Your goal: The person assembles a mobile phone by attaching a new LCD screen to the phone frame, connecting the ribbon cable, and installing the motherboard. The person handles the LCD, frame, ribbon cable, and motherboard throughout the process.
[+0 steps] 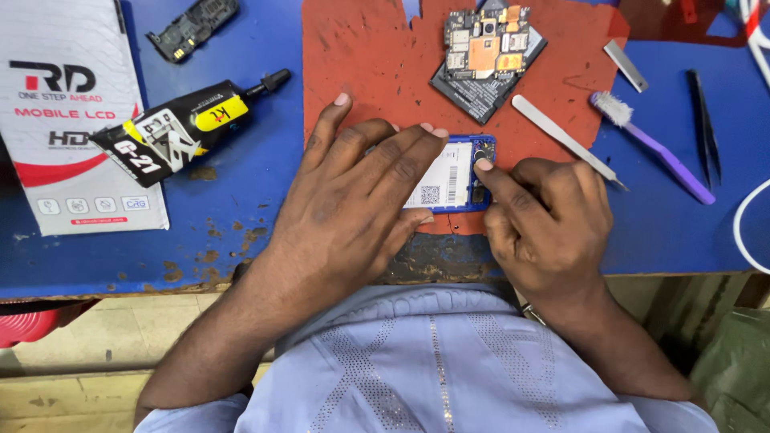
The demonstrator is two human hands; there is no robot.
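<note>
Left hand [353,196] lies palm down, fingers extended and slightly spread, pointing up and to the right, thumb angled toward the right hand. Right hand [545,220] is loosely curled, knuckles up, index finger extended leftward with its tip pressed down. Both bare forearms converge from the lower edge.

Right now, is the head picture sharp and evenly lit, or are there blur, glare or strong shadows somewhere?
Head view: sharp over the left hand, right hand and blue phone frame; light is soft and even, with only faint shadows under the hands; slight shine on the metal spudger; the white box leans outward at the left edge, a wide-lens distortion.
</note>
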